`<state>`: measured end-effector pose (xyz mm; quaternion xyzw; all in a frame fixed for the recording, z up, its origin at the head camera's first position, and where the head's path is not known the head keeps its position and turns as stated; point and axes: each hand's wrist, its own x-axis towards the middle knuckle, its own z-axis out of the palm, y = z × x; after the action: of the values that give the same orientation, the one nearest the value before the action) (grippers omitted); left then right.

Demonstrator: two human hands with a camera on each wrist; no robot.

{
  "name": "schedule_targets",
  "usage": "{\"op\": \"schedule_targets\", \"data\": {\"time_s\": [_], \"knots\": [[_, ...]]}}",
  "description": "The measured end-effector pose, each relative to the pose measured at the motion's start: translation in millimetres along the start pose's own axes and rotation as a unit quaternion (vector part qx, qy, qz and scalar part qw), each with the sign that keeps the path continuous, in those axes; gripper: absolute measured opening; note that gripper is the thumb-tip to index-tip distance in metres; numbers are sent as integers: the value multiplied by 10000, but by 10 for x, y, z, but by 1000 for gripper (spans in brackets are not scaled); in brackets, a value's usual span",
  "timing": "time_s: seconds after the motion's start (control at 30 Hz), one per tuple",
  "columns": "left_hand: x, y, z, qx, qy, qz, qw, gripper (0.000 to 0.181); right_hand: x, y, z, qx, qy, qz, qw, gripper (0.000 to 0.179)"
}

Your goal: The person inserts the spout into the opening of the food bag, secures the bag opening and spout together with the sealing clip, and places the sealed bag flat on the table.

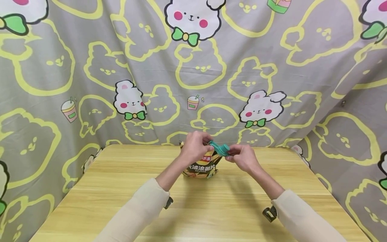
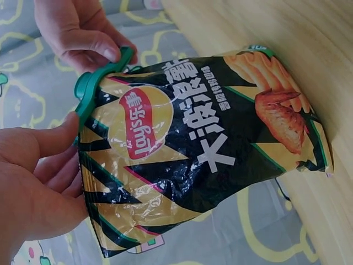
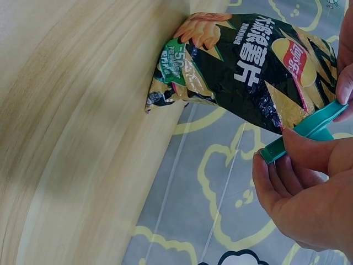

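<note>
Pinches the left end of a teal clip (image 1: 222, 149) with the left hand (image 1: 196, 146), partly closed, and the right end with the right hand (image 1: 245, 158), likewise bent between thumb and fingers. Has the clip slanting down rightward at the top right corner of a black-and-gold chip bag (image 1: 201, 169), upright on the wooden table's (image 1: 90, 201) far middle, near a patterned curtain (image 1: 169, 74).

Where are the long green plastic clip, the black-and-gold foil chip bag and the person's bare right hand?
Long green plastic clip (image 3: 311, 123): right wrist view, middle of its bar.
Black-and-gold foil chip bag (image 2: 190, 141): left wrist view, printed front.
Bare right hand (image 1: 244, 157): head view, back of the hand.
</note>
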<state>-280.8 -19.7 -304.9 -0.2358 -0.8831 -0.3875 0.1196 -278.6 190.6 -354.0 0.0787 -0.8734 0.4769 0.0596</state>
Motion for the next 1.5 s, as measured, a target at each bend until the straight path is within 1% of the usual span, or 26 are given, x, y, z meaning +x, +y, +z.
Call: {"op": "schedule_targets", "data": {"time_s": [0.17, 0.4, 0.67, 0.8, 1.0, 1.27, 1.5], "knots": [[6, -25, 39, -57, 160, 64, 9998, 13, 0, 7, 11, 0, 10, -19, 10000, 28], [-1, -48, 91, 13, 525, 168, 9985, 12, 5, 7, 28, 1, -9, -49, 10000, 27], [-12, -57, 163, 180, 898, 93, 9958, 8, 20, 8, 41, -57, 30, -78, 9999, 27], [-13, -55, 198, 282, 1083, 125, 9936, 7, 19, 12, 43, -61, 33, -98, 9999, 26], [-13, -53, 214, 411, 1104, 138, 9929, 5, 9, 15, 37, -75, 36, -91, 9999, 26], [10, -76, 224, 358, 1159, 180, 9925, 4, 11, 11, 35, -58, 67, -84, 9999, 24], [10, -93, 241, 243, 1322, 275, 9905, 8, 16, 8, 36, -1, 58, -39, 10000, 26]]}}
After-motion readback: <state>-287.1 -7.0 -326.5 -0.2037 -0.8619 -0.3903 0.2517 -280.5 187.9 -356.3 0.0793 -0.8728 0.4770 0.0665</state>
